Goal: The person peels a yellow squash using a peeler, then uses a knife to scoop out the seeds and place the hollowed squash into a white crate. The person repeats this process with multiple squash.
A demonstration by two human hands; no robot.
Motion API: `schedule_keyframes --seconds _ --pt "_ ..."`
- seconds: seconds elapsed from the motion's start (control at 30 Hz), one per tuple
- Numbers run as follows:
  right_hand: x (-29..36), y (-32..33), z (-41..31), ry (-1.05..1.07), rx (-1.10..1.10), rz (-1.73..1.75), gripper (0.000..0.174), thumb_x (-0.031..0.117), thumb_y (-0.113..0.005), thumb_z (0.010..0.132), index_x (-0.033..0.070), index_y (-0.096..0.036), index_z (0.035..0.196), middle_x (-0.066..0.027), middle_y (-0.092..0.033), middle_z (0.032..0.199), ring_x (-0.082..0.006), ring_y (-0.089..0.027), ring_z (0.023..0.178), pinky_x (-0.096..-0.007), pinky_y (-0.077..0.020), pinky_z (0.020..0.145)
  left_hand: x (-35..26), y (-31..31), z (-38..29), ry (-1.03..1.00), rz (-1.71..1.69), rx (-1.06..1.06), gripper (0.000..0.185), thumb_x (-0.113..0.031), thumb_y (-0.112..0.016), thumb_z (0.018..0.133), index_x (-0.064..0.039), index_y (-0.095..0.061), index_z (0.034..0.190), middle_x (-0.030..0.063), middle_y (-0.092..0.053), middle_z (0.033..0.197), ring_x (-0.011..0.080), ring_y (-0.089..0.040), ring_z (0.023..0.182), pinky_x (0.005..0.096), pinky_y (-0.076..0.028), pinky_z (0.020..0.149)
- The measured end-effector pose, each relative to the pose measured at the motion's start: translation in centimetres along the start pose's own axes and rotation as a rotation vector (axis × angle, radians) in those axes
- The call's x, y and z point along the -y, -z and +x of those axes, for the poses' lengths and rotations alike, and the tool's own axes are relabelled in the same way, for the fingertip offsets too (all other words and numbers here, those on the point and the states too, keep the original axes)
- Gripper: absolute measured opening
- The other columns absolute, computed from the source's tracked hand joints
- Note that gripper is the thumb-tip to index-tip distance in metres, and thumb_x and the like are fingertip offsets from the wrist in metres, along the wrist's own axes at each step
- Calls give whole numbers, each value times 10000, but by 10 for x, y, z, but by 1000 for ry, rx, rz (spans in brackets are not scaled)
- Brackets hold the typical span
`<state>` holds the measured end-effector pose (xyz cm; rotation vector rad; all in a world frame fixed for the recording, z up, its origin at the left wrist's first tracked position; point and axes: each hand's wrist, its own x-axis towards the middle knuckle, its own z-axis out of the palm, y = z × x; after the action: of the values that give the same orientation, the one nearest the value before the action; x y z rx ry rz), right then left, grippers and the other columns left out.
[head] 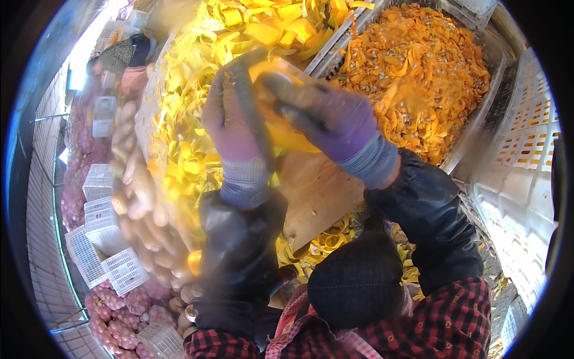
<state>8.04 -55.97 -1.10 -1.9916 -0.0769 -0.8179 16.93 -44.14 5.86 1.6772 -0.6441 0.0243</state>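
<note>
Both my hands wear purple gloves with dark, soiled palms and fingers. My left hand (237,112) grips the left side of a peeled orange-yellow squash piece (287,130). From the right, my right hand (332,116) closes over the same piece; motion blur and the fingers hide much of it, and whether a tool is in this hand cannot be told. Below the hands lies a wooden board (318,193). Yellow peel strips (184,157) are heaped beyond and to the left. A crate (497,103) at the upper right holds orange pulp with seeds (412,76).
Whole pale squashes (139,179) lie in a long pile at left, beside white plastic crates (101,220) and pinkish net sacks (121,323). A large white crate (515,184) stands at right. Another person (119,56) bends at the upper left. Peel litters the ground.
</note>
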Motion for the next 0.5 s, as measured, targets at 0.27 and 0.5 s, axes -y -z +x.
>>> schedule_keyframes --seconds 0.27,0.5 --pt "6 -4 -5 -117 18 176 361 137 -661 986 104 -655 1345 -161 -740 1094 -238 -744 949 -328 -573 805 0 4 3 -109 105 -26 312 -177 -475 1082 34 -687 1170 102 -726 1133 158 -630 1061 297 -481 955" --pt "-9 -3 -12 -349 187 333 336 137 -665 996 47 -661 1320 -132 -743 1185 -120 -719 953 -317 -571 808 1 11 1 -48 139 39 392 -258 -440 1098 35 -691 1166 143 -714 1184 208 -642 1078 330 -471 1000"
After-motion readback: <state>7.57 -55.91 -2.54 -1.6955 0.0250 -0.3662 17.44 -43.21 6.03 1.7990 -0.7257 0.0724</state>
